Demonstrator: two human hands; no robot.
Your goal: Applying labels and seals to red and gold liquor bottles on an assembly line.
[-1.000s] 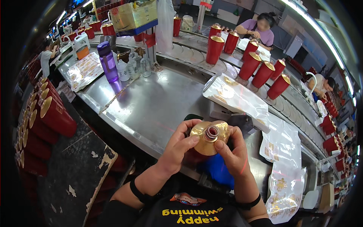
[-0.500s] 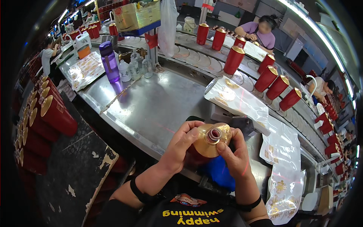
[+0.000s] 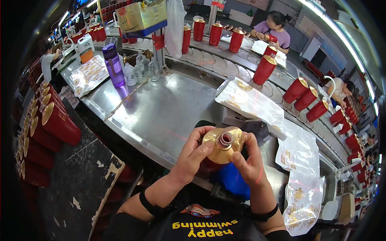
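Between my two hands is a red bottle with a gold shoulder (image 3: 219, 154) and an uncapped, open neck. It stands near the table's front edge, its neck tipped a little toward the far side; its red body is mostly hidden below. My left hand (image 3: 192, 156) wraps the bottle's left side, thumb lying on the gold shoulder. On the other side, my right hand (image 3: 250, 162) grips it with the thumb at the shoulder's lower right edge. A blue bundle (image 3: 233, 182) lies just under the right hand, partly covered.
A sheet of gold stickers (image 3: 257, 100) rests on a stand beyond my right hand, before a conveyor (image 3: 201, 58) carrying red bottles. More sheets (image 3: 303, 201) hang at right. A purple drinking bottle (image 3: 114, 66) and small clear bottles stand far left. Several red bottles (image 3: 60, 122) crowd the left.
Bottles on the conveyor have shifted rightward, with another appearing at its left. My right fingers have shifted slightly on the held bottle. The person across now holds a red bottle.
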